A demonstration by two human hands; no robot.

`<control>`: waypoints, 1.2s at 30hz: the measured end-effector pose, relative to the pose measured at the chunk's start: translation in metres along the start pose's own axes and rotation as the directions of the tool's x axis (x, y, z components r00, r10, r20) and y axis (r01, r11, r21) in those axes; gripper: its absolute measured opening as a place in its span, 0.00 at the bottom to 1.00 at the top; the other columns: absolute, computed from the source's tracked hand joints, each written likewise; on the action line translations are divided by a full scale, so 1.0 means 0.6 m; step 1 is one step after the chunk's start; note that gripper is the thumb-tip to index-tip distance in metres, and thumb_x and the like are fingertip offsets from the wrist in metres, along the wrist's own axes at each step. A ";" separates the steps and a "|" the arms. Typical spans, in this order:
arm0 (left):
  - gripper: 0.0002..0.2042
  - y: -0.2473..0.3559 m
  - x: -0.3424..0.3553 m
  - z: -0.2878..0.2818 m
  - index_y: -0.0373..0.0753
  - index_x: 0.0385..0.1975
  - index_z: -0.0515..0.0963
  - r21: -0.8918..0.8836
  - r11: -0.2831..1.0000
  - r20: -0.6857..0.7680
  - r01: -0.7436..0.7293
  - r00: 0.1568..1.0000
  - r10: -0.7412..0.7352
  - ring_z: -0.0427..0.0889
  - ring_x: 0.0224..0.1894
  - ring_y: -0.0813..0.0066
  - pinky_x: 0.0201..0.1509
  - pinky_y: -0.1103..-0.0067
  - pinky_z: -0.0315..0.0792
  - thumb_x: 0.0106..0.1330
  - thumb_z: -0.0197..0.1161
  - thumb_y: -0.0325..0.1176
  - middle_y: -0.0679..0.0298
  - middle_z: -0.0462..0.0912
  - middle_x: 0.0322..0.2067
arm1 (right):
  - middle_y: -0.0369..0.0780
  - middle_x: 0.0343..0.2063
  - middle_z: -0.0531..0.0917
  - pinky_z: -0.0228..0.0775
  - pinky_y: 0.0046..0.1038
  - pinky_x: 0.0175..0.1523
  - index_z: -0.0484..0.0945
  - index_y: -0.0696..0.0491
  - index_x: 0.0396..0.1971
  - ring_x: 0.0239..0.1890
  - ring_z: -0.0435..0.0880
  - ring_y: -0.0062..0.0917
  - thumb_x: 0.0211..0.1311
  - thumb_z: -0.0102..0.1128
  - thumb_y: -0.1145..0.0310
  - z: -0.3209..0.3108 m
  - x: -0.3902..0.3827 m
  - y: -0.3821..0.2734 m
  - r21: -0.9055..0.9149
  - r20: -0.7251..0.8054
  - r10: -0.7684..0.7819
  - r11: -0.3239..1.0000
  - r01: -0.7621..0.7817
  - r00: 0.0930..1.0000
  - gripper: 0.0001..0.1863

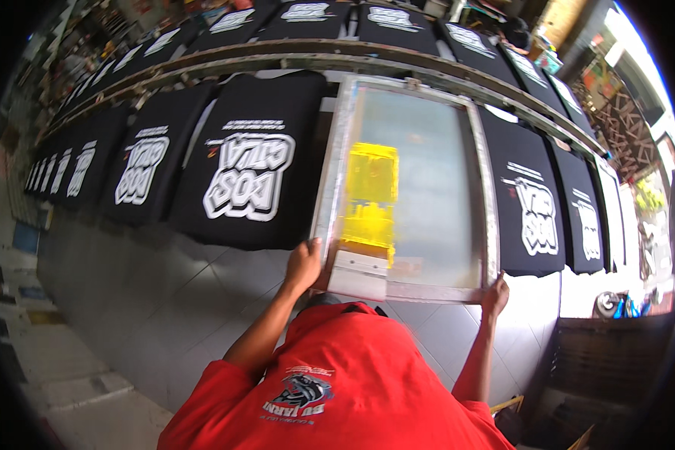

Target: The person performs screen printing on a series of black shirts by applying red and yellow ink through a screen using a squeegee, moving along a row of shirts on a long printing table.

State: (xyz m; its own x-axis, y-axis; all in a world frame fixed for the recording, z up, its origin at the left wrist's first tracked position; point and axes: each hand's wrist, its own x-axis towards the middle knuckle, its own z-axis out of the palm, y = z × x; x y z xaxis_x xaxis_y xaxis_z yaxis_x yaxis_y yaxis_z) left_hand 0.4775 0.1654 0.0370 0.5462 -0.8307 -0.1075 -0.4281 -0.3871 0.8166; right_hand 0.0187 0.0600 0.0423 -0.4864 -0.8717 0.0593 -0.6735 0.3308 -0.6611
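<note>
A screen printing frame (486, 202) with pale mesh lies before me, between black T-shirts on a long rack. My left hand (304, 264) is closed around its left side near the lower corner. At the lower right corner, my right hand (495, 297) grips the same frame. Yellow ink (371, 184) covers a strip along the left of the mesh. Below that strip, a squeegee (358, 276) with a pale, wide handle rests inside the frame at its near end. What lies under the mesh cannot be made out.
A black T-shirt (251, 165) with white print lies left of the frame, another printed T-shirt (532, 195) to its right. Beyond a metal rail (277, 54) stretches a second row of printed shirts. Grey floor tiles (165, 292) show below the rack.
</note>
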 end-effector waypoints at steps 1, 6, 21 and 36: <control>0.26 0.002 0.003 0.003 0.26 0.31 0.75 0.009 1.000 0.015 0.011 1.000 -0.011 0.76 0.36 0.39 0.39 0.58 0.69 0.67 0.45 0.49 0.38 0.77 0.29 | 0.45 0.13 0.72 0.57 0.37 0.28 0.71 0.63 0.17 0.18 0.65 0.30 0.67 0.43 0.52 -0.002 0.002 -0.013 0.017 -0.022 -0.016 1.000 0.017 1.000 0.29; 0.25 0.013 0.014 0.017 0.27 0.34 0.75 0.006 0.998 0.040 0.067 0.997 -0.067 0.76 0.37 0.40 0.39 0.60 0.69 0.68 0.44 0.49 0.39 0.78 0.30 | 0.47 0.13 0.73 0.58 0.38 0.28 0.73 0.64 0.18 0.17 0.69 0.34 0.68 0.38 0.50 -0.014 0.014 -0.055 -0.049 0.008 0.009 0.999 -0.008 1.000 0.31; 0.23 0.032 0.042 0.015 0.26 0.36 0.75 0.031 0.996 0.039 0.084 0.996 -0.085 0.77 0.37 0.43 0.40 0.64 0.69 0.69 0.44 0.46 0.41 0.79 0.31 | 0.49 0.14 0.72 0.59 0.38 0.29 0.70 0.62 0.17 0.18 0.69 0.38 0.67 0.36 0.46 0.018 0.034 -0.055 -0.046 -0.021 -0.032 0.998 0.031 0.999 0.34; 0.23 0.020 0.049 0.040 0.27 0.37 0.75 0.060 0.995 0.016 0.081 0.997 -0.082 0.77 0.39 0.43 0.42 0.64 0.69 0.69 0.44 0.45 0.41 0.79 0.34 | 0.51 0.18 0.76 0.62 0.41 0.32 0.75 0.60 0.21 0.25 0.76 0.43 0.67 0.38 0.47 0.023 0.048 -0.065 -0.029 0.054 0.028 0.999 -0.026 0.998 0.30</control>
State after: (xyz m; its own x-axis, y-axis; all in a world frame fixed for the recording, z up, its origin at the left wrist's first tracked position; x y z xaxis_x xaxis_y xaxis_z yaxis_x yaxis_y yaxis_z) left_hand 0.4712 0.1266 0.0302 0.5681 -0.8024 -0.1827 -0.4247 -0.4760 0.7701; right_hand 0.0384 0.0170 0.0597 -0.4741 -0.8805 0.0005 -0.6765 0.3640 -0.6402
